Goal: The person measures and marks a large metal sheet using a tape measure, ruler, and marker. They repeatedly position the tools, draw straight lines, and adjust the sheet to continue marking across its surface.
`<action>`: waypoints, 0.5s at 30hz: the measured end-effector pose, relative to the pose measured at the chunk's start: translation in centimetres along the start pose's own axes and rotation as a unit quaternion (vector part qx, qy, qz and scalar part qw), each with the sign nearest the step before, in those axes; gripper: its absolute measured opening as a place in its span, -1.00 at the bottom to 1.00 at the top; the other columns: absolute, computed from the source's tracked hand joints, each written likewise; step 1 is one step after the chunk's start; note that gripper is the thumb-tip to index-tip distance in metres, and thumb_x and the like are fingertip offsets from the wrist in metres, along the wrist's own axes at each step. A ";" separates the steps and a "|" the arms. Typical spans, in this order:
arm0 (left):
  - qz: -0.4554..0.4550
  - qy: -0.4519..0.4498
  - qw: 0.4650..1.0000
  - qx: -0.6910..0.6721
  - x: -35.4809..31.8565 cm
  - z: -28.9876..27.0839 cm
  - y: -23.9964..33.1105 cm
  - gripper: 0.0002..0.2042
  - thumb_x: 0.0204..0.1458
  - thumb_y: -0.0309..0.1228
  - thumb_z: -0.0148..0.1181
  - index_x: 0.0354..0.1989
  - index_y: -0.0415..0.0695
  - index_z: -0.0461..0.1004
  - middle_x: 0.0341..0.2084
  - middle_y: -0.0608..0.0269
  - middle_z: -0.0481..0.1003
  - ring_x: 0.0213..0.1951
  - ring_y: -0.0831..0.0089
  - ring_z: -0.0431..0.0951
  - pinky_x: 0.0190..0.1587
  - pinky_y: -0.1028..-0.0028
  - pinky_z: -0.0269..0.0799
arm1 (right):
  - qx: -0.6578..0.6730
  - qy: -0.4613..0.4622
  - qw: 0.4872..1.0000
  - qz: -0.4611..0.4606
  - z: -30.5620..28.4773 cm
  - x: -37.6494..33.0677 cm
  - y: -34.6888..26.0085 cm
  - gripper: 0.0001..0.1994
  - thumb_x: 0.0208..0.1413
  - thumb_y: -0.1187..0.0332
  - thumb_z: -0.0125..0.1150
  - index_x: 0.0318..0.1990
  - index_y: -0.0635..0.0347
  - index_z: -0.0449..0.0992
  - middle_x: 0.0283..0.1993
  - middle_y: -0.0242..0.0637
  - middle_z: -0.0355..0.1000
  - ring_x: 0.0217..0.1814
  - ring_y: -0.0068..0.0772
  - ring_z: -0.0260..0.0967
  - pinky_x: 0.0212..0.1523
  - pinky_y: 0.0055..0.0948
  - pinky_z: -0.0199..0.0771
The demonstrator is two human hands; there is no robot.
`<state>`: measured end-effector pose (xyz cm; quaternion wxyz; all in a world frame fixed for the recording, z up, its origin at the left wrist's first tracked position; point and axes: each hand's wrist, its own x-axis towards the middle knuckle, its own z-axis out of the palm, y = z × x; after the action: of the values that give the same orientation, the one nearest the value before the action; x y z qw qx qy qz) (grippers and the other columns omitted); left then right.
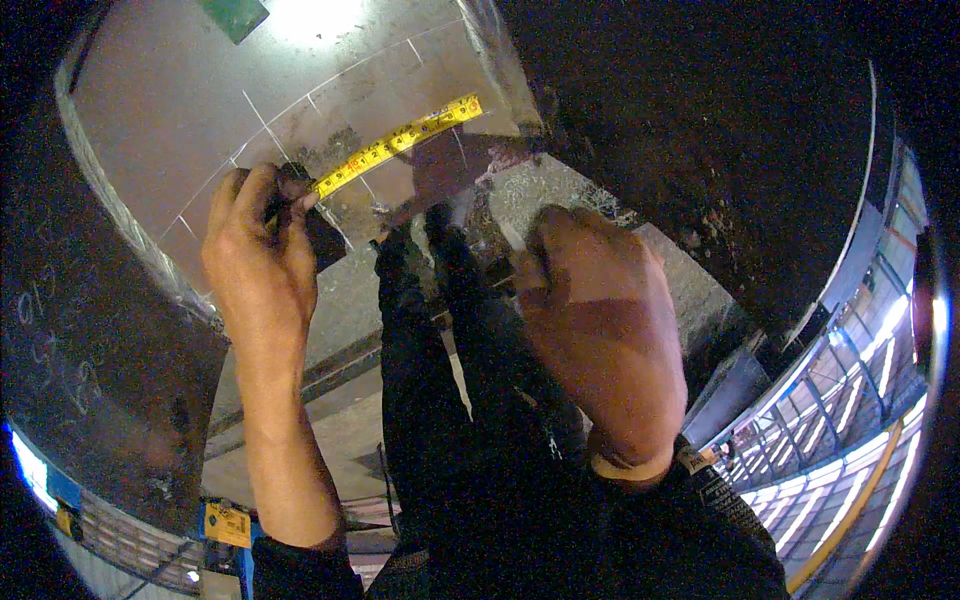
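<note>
Left hand (262, 240) grips a tape measure (398, 143) flat across the metal sheet (180, 110) at upper left, beside chalk lines; right hand (600, 330) is curled shut, contents unseen.

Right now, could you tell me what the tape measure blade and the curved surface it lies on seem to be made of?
The tape measure blade looks like thin painted steel, yellow with dark markings, though coated fibre is possible. The curved surface appears to be bare sheet metal, dull grey with glare, scuffs and scribed pale lines.

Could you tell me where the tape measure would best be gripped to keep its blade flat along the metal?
Probably at its dark case, which the left hand clasps from the left side. The yellow blade runs up-right across the marked metal plate; thin and flexible, it offers little to grip.
</note>
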<state>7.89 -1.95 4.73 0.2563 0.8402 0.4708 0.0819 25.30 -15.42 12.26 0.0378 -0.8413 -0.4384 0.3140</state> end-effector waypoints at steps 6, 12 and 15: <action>-0.008 -0.015 0.999 -0.028 0.1 0.0 0.2 -0.80 -0.10 -0.64 0.17 -0.23 -0.30 0.47 -0.35 -0.03 0.44 -0.27 -0.06 0.47 -0.19 0.23 0.40 | -0.023 -0.049 0.998 0.024 1.3 -2.2 0.8 -0.88 0.11 0.40 0.10 -0.26 0.23 0.34 -0.33 0.01 0.43 -0.27 0.17 0.42 -0.29 -0.01 0.42; -0.001 -0.005 1.000 -0.009 -0.1 0.3 0.0 -0.79 -0.14 -0.64 0.17 -0.26 -0.27 0.49 -0.34 -0.03 0.44 -0.23 -0.03 0.46 -0.16 0.20 0.38 | 0.028 -0.049 0.998 0.004 2.5 0.0 0.2 -0.85 0.17 0.38 0.06 -0.17 0.22 0.31 -0.26 0.05 0.44 -0.23 0.21 0.41 -0.27 0.04 0.41; -0.024 -0.050 0.998 0.031 -0.3 0.8 -0.5 -0.62 -0.11 -0.58 0.22 -0.03 -0.26 0.49 -0.13 -0.11 0.50 -0.06 -0.07 0.51 0.01 0.21 0.41 | 0.072 -0.045 0.996 0.028 3.3 1.1 -0.2 -0.80 0.16 0.35 0.09 -0.13 0.23 0.33 -0.21 0.08 0.45 -0.19 0.23 0.42 -0.24 0.03 0.42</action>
<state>7.68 -2.23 3.85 0.2548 0.8393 0.4799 0.0193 23.76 -15.16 9.09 0.0695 -0.8333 -0.3921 0.3835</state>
